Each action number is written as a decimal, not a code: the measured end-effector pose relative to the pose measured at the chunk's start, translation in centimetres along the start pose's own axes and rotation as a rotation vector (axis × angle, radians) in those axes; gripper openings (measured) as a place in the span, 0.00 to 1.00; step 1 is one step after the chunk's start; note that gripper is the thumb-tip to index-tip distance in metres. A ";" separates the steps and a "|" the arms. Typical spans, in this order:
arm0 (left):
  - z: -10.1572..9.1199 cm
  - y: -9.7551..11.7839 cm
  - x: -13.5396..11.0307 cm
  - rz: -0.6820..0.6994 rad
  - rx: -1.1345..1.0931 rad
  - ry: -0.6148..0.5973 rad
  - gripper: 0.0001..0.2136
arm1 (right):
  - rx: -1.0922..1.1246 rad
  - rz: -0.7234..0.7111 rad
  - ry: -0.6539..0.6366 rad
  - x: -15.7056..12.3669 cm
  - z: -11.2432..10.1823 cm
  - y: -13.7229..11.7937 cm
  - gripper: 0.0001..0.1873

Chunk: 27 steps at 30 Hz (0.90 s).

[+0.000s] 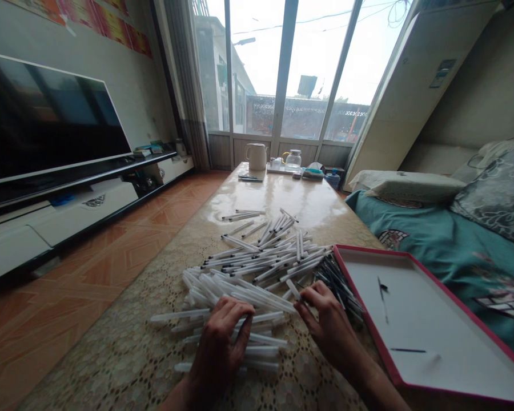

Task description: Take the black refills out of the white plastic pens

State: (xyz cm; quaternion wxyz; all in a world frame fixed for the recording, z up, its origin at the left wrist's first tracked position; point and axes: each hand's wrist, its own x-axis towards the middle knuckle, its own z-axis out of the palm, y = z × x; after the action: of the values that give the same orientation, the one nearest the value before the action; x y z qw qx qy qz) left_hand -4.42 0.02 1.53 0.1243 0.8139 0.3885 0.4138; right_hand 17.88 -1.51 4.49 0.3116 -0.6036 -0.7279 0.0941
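A large heap of white pen barrels (257,268) lies on the long table (124,359). My left hand (220,337) rests palm down on the near part of the heap, fingers curled over several barrels. My right hand (325,317) pinches one white pen barrel (294,290) at the heap's right side. Just right of that hand lies a bundle of thin dark pen refills (338,282), against the edge of a red-rimmed white tray (415,319) that holds a few loose refills.
At the table's far end stand a white kettle (256,156), a glass teapot (293,160) and small items. A sofa with a teal cover (445,251) runs along the right. A television (47,114) on a low cabinet stands left, across the tiled floor.
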 end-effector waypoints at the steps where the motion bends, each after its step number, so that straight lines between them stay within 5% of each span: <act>1: 0.0 0.0 -0.1 -0.002 0.007 0.004 0.07 | 0.006 -0.010 -0.024 -0.1 0.4 0.1 0.09; 7: -0.1 0.3 0.2 0.078 0.077 -0.057 0.20 | -0.025 -0.081 -0.303 -1.2 1.3 -1.8 0.08; 12: 0.2 0.5 0.3 0.195 0.063 -0.173 0.08 | 0.117 -0.112 -0.423 -1.6 1.4 -3.0 0.08; 17: 0.3 0.3 0.0 0.143 0.047 -0.234 0.12 | 0.348 -0.107 -0.615 -0.8 0.4 -2.2 0.18; 22: 0.2 0.3 -0.2 0.182 0.093 -0.258 0.16 | 0.631 -0.021 -0.782 -0.6 0.5 -1.1 0.25; 27: -0.2 0.6 -0.1 0.183 0.092 -0.297 0.08 | 0.819 0.122 -0.882 -0.5 0.8 -0.4 0.28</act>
State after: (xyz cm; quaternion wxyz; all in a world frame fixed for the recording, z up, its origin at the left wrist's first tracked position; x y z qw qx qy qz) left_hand -4.27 -0.51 1.91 0.1048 0.9029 0.3087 0.2802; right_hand 17.18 -1.85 3.90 0.1815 -0.3791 -0.6569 0.6259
